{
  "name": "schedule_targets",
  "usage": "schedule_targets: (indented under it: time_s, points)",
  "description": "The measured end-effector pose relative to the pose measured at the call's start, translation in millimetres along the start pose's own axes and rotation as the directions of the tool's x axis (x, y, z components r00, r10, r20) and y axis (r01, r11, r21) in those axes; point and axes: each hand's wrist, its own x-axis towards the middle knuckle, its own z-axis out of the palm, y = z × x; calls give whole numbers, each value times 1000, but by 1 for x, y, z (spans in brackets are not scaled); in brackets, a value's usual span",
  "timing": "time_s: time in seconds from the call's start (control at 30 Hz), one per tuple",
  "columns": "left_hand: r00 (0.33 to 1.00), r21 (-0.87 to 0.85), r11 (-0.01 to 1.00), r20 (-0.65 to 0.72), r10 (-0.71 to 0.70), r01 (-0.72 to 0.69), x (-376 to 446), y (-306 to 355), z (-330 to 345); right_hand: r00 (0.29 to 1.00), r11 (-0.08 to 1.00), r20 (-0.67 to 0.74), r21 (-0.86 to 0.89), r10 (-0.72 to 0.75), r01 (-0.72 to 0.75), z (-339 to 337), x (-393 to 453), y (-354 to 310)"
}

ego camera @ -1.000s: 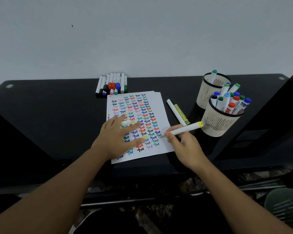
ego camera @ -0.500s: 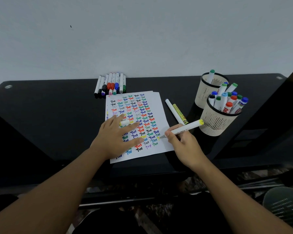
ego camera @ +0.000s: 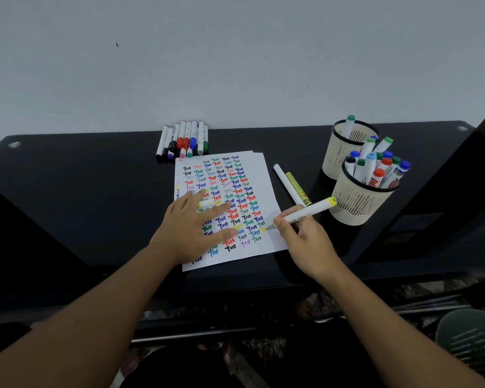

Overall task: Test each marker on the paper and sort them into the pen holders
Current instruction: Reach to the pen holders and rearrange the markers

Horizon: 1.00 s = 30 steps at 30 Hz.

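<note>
Fingers first: my right hand (ego camera: 310,242) is pinching a white marker with a yellow end (ego camera: 308,212), thumb and fingers curled round the barrel, and its tip is touching the paper (ego camera: 266,189) right at a yellow mark near the sheet's right edge. My left hand (ego camera: 191,228) lies flat on the paper with the fingers spread out, pressing the sheet down, and the marker's yellow cap (ego camera: 207,203) is tucked between two of those fingers. That sheet is packed with rows of "Test" in all sorts of colours and sits in the middle of the black table (ego camera: 81,177). Just right of the paper two more markers (ego camera: 290,187) lie side by side on the table, one white, one with a yellow-green label. Further right are the two pen holders: the near pen holder (ego camera: 356,204) is stuffed with capped markers, while the far pen holder (ego camera: 338,152), touching it from behind, shows only one with a green cap. Over at the far edge, against the wall, a row of untested markers (ego camera: 184,141) lies just beyond the paper.
</note>
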Motion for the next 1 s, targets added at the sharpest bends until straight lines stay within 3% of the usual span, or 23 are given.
schedule_targets:
  time_s: [0.8,1.0]
  points:
    - [1000,-2,1000,4,5,-5,-2,1,-1,1000,997,-4,-78,-17,16,-1,-3,-7]
    - [1000,6,1000,8,-1,1,0,0,-1,1000,1000,-4,-12,15,-15,-1,-3,-7]
